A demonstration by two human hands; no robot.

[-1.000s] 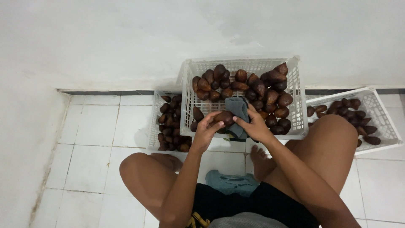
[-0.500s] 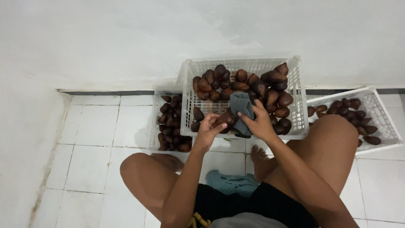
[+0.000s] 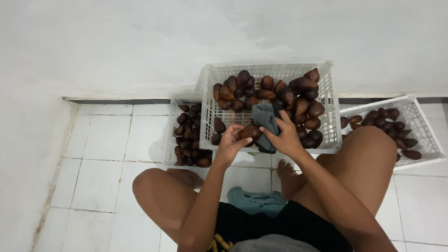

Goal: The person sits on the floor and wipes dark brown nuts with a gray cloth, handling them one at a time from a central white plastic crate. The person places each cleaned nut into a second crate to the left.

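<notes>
**Wiping a brown fruit over the middle crate**

My left hand [image 3: 229, 145] pinches one brown scaly fruit [image 3: 250, 131] in its fingers, just above the near rim of the middle white crate [image 3: 326, 107]. My right hand [image 3: 285, 135] presses a grey cloth [image 3: 264, 116] against it, fingers closed on the fabric. Three crates in all: one lower crate [image 3: 171, 140] left of the middle crate, another [image 3: 420, 126] to its right. Bare tiled floor [image 3: 107, 154] lies open left of them; the wall [image 3: 140, 46] closes in behind. Since a second ago, the cloth has crept slightly farther from the near rim.
</notes>
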